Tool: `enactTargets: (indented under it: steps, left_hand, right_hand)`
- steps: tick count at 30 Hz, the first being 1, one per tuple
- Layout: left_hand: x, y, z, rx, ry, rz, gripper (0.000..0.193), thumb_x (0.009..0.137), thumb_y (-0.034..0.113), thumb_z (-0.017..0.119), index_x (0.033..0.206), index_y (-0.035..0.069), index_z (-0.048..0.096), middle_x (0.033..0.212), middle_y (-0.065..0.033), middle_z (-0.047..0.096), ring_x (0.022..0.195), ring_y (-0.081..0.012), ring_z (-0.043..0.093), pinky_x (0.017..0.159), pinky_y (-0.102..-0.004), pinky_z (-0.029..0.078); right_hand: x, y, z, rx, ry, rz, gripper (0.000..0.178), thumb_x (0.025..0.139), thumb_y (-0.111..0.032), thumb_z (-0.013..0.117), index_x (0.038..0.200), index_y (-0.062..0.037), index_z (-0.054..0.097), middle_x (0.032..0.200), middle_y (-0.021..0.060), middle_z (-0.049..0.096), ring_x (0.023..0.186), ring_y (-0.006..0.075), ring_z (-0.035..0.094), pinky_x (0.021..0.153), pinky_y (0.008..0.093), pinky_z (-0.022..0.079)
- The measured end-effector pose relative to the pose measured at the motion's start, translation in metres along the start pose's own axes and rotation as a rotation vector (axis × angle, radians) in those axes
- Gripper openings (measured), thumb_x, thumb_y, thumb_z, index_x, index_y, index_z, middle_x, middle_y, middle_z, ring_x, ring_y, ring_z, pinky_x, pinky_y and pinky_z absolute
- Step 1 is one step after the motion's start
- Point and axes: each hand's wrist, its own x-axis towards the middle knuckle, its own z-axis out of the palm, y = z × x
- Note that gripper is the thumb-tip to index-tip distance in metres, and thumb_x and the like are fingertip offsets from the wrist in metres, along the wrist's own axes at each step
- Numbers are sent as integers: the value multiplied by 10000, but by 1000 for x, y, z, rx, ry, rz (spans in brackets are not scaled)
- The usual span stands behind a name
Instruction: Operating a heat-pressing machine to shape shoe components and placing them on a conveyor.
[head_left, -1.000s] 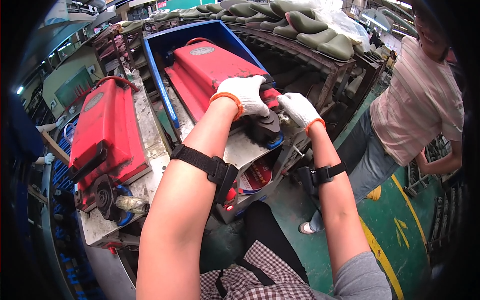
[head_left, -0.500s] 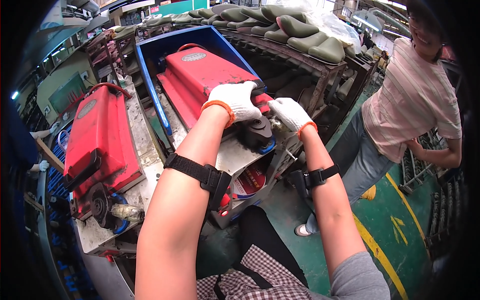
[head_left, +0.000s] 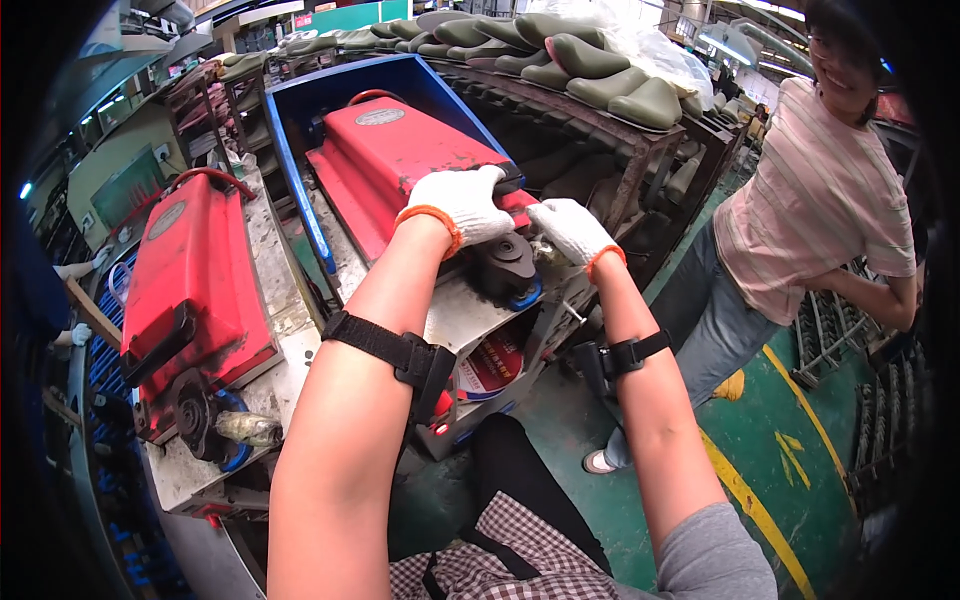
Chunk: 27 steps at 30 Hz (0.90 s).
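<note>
My left hand point(head_left: 458, 208), in a white knit glove with an orange cuff, is closed at the front of a red machine cover point(head_left: 395, 150). It covers most of the black handle point(head_left: 512, 178), whose right end shows past its fingers. To its right is my right hand point(head_left: 574, 230), gloved alike. Its fingertips are pinched together by the cover's front right corner, and what they hold, if anything, is hidden. Just below the hands sits a dark round knob-like part point(head_left: 508, 255) on the metal machine top point(head_left: 455, 322).
At left stands a similar machine with a red cover point(head_left: 200, 265). A blue bin-like frame point(head_left: 300, 205) surrounds the nearer machine's back. Olive boot-shaped forms point(head_left: 610, 85) fill a rack behind. A person point(head_left: 815, 190) in a striped shirt stands at right; another's gloved hands show far left.
The whole view has shifted slightly, so the machines sit a little further left. Both hands keep almost the same place at the cover's front. The person at right still stands there.
</note>
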Motion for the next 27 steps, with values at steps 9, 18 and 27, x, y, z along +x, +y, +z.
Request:
enactTargets:
  steps: [9,18,27]
  left_hand:
    - [5,-6,4,5,14,6,703,818,459,643,1467,203,552,1277,-196,707,1152,-378,684,1009,-447,528]
    - [4,-6,6,10,34,10,590,869,360,597,1431,183,570,1277,-173,713,1162,-365,683,1013,-444,525]
    - [5,-8,10,18,69,24,509,893,286,569,1380,144,598,1247,-183,724,1142,-368,692,991,-453,530]
  right_hand:
    - [3,4,1,-46,-4,-6,556,1000,-494,495,1166,-31,755,1165,238,734,1126,414,688,1002,455,519]
    - [2,2,0,-13,-29,27,574,992,-518,486,1178,-47,757,1170,225,740,1127,407,692,999,448,523]
    - [1,2,0,-15,-32,22,573,989,-511,472,1152,-42,759,1141,223,747,1098,410,698,982,451,527]
